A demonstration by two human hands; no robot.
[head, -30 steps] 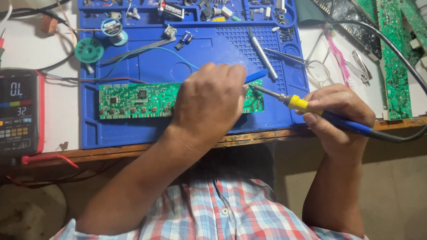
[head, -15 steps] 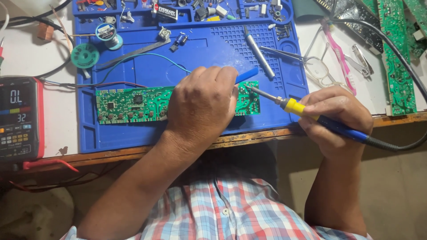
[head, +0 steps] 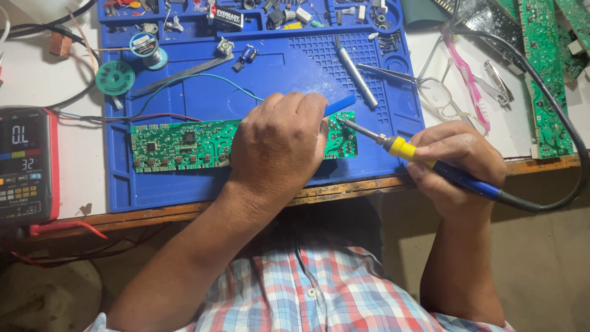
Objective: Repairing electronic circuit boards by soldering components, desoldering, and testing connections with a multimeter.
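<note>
A long green circuit board [head: 178, 146] lies on a blue work mat [head: 276, 67]. My left hand [head: 279, 144] presses down on the board's right part, fingers curled around a blue tool [head: 340, 104] whose end sticks out past my fingertips. My right hand [head: 458, 166] grips a soldering iron [head: 402, 149] with a blue handle and a yellow collar. Its metal tip touches the right end of the board, just beside my left fingers. Its black cable [head: 553, 104] loops off to the right.
A multimeter [head: 24, 166] with red edges lies at the left. Solder spools [head: 115, 77], a small battery [head: 226, 17], tweezers [head: 387, 74], a metal pen-like tool [head: 355, 72] and small parts fill the mat's far side. More green boards [head: 544, 67] lie at the right. The wooden table edge [head: 344, 190] runs below the mat.
Both hands stay almost where they were, with the iron's tip kept at the board's right end. The view has shifted a little.
</note>
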